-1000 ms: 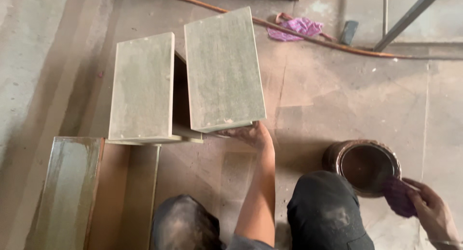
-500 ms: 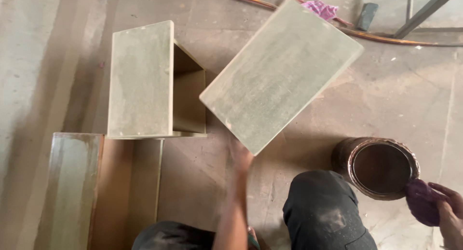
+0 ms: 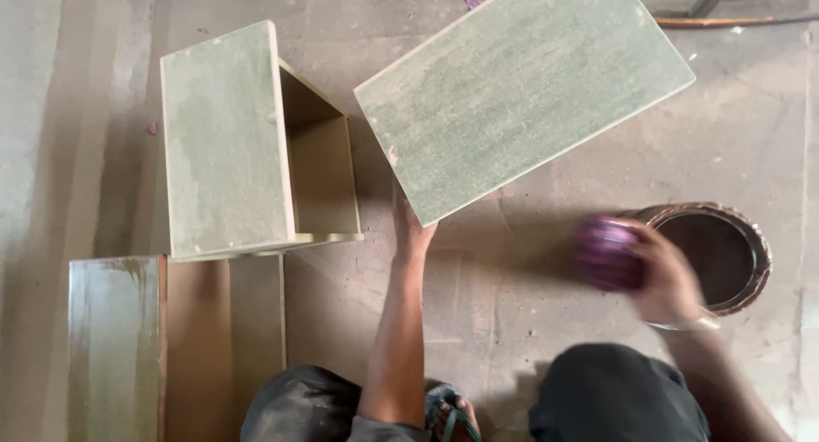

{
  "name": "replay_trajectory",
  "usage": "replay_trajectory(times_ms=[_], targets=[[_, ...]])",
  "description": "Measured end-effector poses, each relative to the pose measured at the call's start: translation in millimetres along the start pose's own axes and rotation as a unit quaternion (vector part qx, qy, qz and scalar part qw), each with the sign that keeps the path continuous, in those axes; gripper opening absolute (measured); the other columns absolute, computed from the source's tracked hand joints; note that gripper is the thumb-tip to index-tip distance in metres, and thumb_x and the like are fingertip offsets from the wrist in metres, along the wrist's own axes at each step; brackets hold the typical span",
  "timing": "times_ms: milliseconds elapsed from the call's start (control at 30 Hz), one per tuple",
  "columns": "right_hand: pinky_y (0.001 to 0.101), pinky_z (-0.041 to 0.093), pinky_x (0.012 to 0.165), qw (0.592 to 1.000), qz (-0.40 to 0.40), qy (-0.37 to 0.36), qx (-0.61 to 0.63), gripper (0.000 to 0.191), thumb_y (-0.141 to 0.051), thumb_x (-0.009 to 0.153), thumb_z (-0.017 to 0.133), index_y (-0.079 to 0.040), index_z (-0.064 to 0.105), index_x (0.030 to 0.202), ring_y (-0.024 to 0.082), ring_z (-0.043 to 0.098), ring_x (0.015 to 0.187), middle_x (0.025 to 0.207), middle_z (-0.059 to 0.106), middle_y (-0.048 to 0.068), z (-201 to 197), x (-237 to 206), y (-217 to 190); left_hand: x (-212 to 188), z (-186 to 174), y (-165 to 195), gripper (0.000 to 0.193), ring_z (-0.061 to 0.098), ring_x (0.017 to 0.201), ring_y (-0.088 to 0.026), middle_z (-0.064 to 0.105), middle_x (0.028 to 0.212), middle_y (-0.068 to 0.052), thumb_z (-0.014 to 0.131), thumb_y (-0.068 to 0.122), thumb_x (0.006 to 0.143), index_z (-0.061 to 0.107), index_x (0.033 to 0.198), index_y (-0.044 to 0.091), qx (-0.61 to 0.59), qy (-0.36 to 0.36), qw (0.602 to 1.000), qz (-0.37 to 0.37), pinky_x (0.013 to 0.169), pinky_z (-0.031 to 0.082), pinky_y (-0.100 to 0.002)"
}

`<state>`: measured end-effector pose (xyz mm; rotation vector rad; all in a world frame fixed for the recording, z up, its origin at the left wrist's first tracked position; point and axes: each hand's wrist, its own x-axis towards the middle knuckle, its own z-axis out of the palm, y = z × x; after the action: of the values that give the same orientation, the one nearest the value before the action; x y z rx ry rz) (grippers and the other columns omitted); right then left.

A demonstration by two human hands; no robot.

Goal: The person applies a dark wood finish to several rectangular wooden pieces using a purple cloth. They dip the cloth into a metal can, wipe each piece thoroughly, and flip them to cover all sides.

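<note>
With the board [image 3: 522, 96] swung askew since 1 second ago, left hand [image 3: 413, 229] gripping its corner, right hand [image 3: 661, 271] clutching purple rag [image 3: 604, 252] beside tin [image 3: 715, 252].

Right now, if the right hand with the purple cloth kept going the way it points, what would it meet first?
The right hand holds a purple cloth and points left, away from the open can. Bare floor lies ahead; the first thing in that line looks like the left hand under the tilted green box, though depth is unclear.

left hand [image 3: 413, 229]: arm outstretched, fingers gripping | right hand [image 3: 665, 276]: fingers curled, blurred
</note>
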<state>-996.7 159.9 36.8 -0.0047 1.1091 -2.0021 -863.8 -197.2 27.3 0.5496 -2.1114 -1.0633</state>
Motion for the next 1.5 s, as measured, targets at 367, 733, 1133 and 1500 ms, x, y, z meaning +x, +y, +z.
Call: replay_trajectory(times_ms=[367,733,1133,1500], targets=[[0.0309,0.053,0.090,0.990,-0.056,-0.125,-0.042,0.027,-0.008,0.092,0.068,-0.004,0.060,0.117,0.015,0.062,0.102,0.109,0.065,0.006,176.1,56.7,68.9,-38.8,1.4,-26.0,0.040,0.071,0.113,-0.031,0.071,0.121,-0.014,0.070,0.022,0.096,0.063,0.131,0.004,0.033,-0.058,0.992,-0.103,0.092,0.057,-0.043],[0.0306,0.058,0.086,0.986,-0.132,-0.103,-0.016,0.035,0.005,0.079,0.055,-0.005,0.060,0.112,0.020,0.062,0.097,0.108,0.064,0.008,185.9,51.2,87.1,-41.8,13.7,-44.0,0.025,0.070,0.105,-0.033,0.069,0.109,-0.016,0.065,0.018,0.100,0.058,0.121,0.006,0.253,0.074,0.929,0.260,0.093,0.057,-0.046],[0.0348,0.058,0.087,0.982,-0.135,-0.031,-0.130,0.026,0.001,0.082,0.052,-0.011,0.059,0.104,0.020,0.061,0.098,0.105,0.062,0.007,189.9,53.5,99.4,-48.1,18.0,-44.4,0.033,0.070,0.101,-0.015,0.072,0.113,-0.003,0.055,0.029,0.103,0.068,0.122,0.005,-0.397,0.083,0.856,-0.320,0.088,0.057,-0.032],[0.0466,0.065,0.099,0.912,-0.341,0.216,0.072,0.032,-0.030,0.094,0.069,-0.014,0.056,0.119,0.029,0.064,0.125,0.133,0.055,0.014,103.5,96.1,-12.0,-44.2,12.9,-35.1,0.010,0.071,0.084,-0.032,0.073,0.088,-0.014,0.066,0.010,0.091,0.071,0.094,0.002,0.264,-0.072,0.961,-0.041,0.073,0.055,-0.044]])
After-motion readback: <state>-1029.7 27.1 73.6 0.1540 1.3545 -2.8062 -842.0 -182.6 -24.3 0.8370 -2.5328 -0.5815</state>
